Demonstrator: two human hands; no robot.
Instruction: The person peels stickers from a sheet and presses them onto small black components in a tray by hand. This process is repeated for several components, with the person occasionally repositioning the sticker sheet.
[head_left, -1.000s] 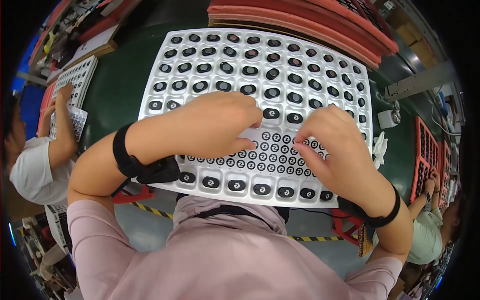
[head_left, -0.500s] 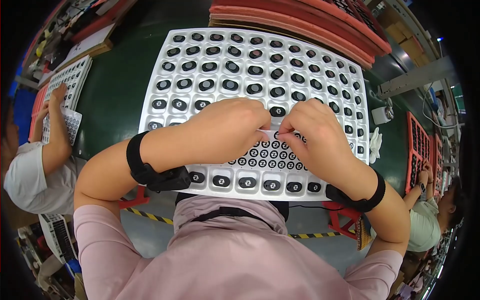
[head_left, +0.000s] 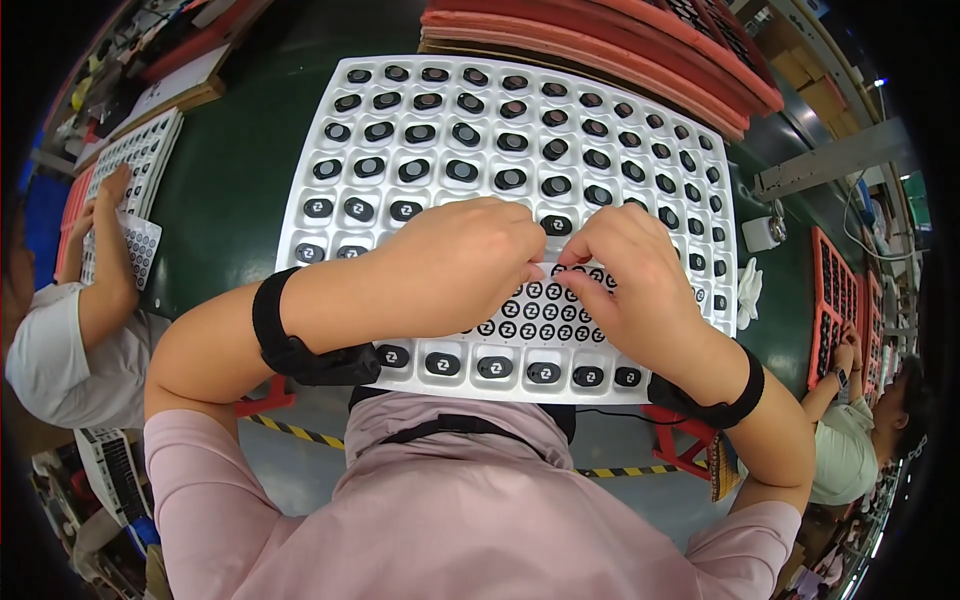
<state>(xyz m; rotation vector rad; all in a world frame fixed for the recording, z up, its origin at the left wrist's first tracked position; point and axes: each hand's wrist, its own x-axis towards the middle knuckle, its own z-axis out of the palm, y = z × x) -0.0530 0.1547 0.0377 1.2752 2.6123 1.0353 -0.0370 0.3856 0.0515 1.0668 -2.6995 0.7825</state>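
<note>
A white moulded tray [head_left: 296,215] lies before me, with small black oval cases [head_left: 495,368] in its pockets. Cases in the near rows carry a round white mark; those farther back show a plain grey disc. Over the near pockets is a white sheet of round black stickers [head_left: 546,312]. My left hand [head_left: 475,255] pinches this sheet at its far edge, thumb against curled fingers. Just right of it, my right hand [head_left: 630,270] has thumb and forefinger close together at the sheet's top row. Whatever lies between those tips is too small to make out.
Stacked red trays [head_left: 600,50] stand behind the white tray. At the right are a metal bar [head_left: 830,160], a small white container [head_left: 765,232] and a crumpled white glove [head_left: 749,292]. Co-workers sit left [head_left: 85,330] and right [head_left: 850,440], working at trays.
My right thumb and forefinger have parted slightly, and the sticker sheet has shifted a little. My left hand stays nearly in place at the sheet's edge.
</note>
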